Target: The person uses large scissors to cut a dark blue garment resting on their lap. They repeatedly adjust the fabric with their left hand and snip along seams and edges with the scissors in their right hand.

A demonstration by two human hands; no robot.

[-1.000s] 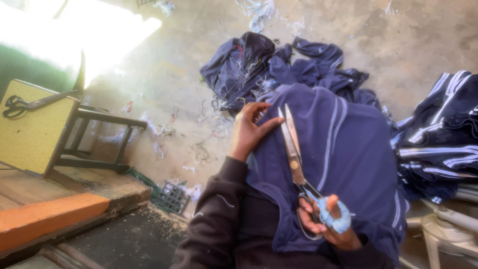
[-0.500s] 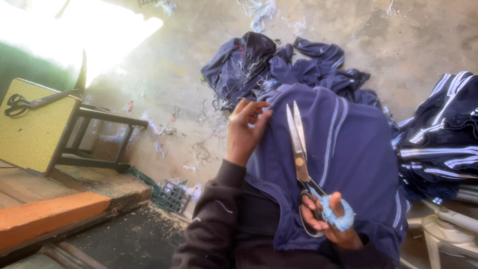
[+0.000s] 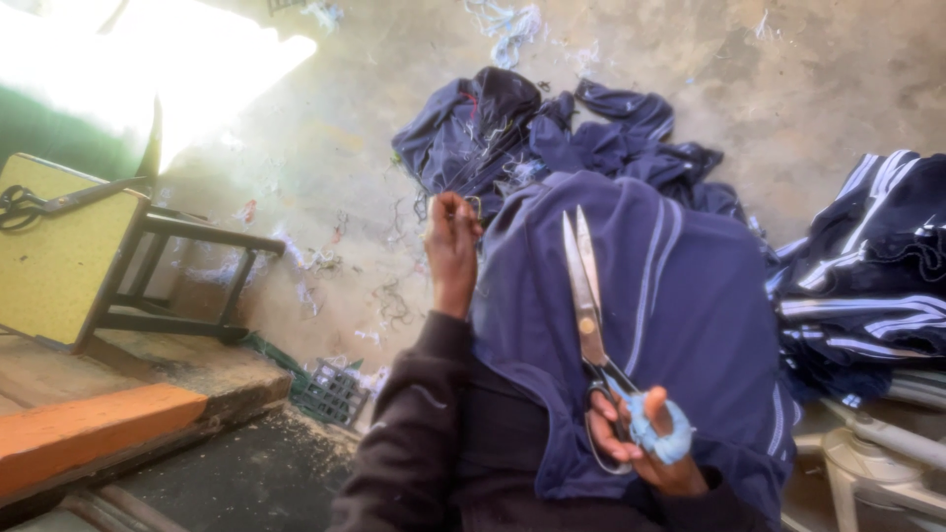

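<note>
A navy garment (image 3: 680, 325) of soft knitted cloth with thin pale stripes lies draped over the person's lap, rounded into a smooth dome with a few long folds. On it rest long steel scissors (image 3: 588, 296), the two narrow blades slightly parted and pointing away from the person, their dull grey metal tapering to fine tips. The right hand (image 3: 645, 443) is clenched through the handle loops, one of which is wrapped in light blue cloth. The left hand (image 3: 453, 246), coming out of a dark sleeve, is closed at the garment's far left edge, fingertips pinched on what looks like a thin loose thread; the thread itself is too fine to make out surely.

Beyond the lap, a crumpled heap of the same navy garments (image 3: 552, 128) lies on the rough, stained concrete floor (image 3: 788, 89), which is strewn with pale thread scraps and fluff. A second heap of striped navy garments (image 3: 867, 266) is piled at the right, above a whitish plastic frame (image 3: 867, 453). At the left stands a stool (image 3: 69, 256) with a flat yellow seat and dark metal legs, with another pair of dark scissors (image 3: 39, 205) on it. Near it lie a worn wooden step with an orange edge (image 3: 89, 433) and a small green plastic grid (image 3: 330, 389).
</note>
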